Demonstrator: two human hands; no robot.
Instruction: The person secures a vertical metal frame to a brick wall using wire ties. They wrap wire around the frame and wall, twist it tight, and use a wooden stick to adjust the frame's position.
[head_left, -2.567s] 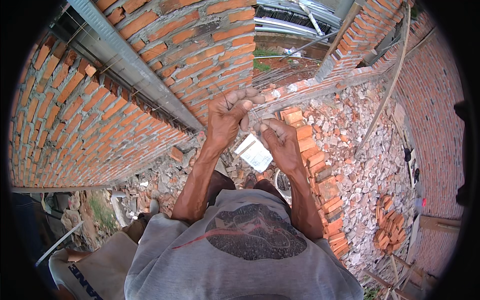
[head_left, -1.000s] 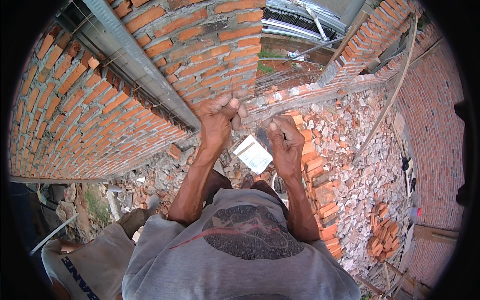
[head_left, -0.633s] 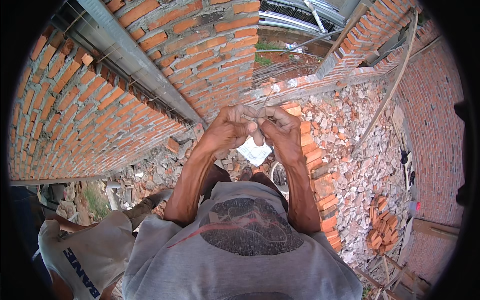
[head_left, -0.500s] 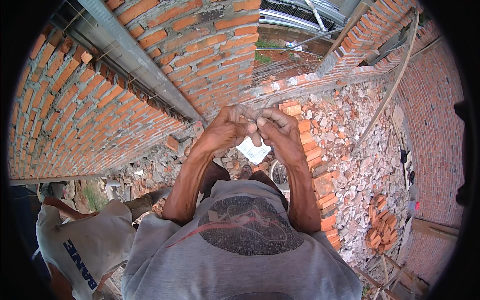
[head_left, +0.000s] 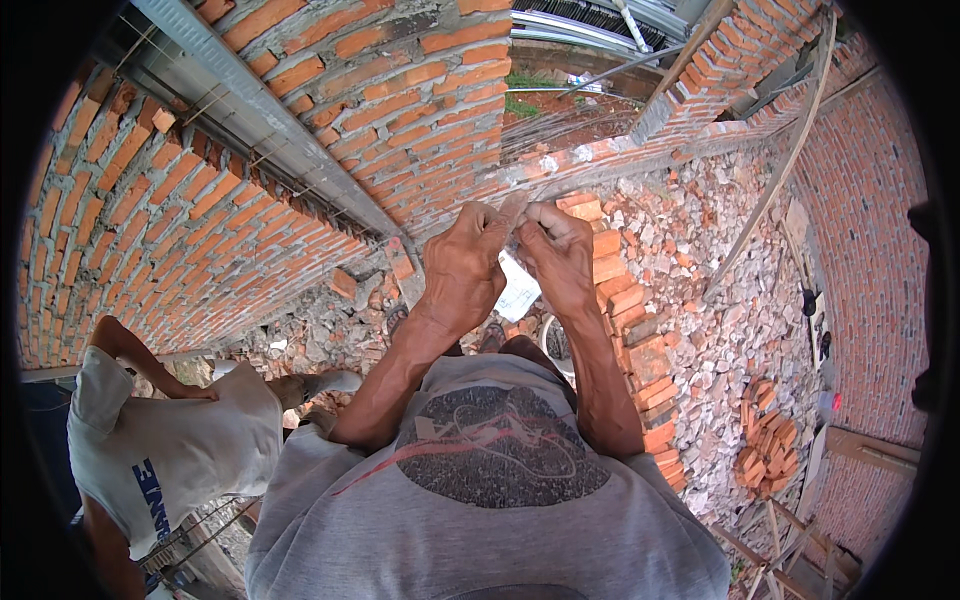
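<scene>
My left hand (head_left: 467, 260) and my right hand (head_left: 560, 255) are raised close together in front of my chest, with a small gap between them. The fingers of each are closed in a pinch. Whatever they hold, if anything, is too thin or too hidden to make out. Below and between the hands shows a white sheet-like piece (head_left: 517, 288) with faint markings. A round bucket (head_left: 550, 345) is partly hidden behind my right forearm. My feet stand below, among rubble.
A brick wall (head_left: 180, 240) with a concrete-and-steel column (head_left: 290, 120) rises at left. Stacked bricks (head_left: 625, 300) line the right side, beside broken rubble (head_left: 730, 260) and a brick pile (head_left: 768, 450). A long wooden strip (head_left: 770, 190) leans there. Another person (head_left: 180, 440) stands close at left.
My hands have drawn slightly apart, and the left has turned so its back shows more. The person at left has shifted, an arm now bent with the hand at the waist.
</scene>
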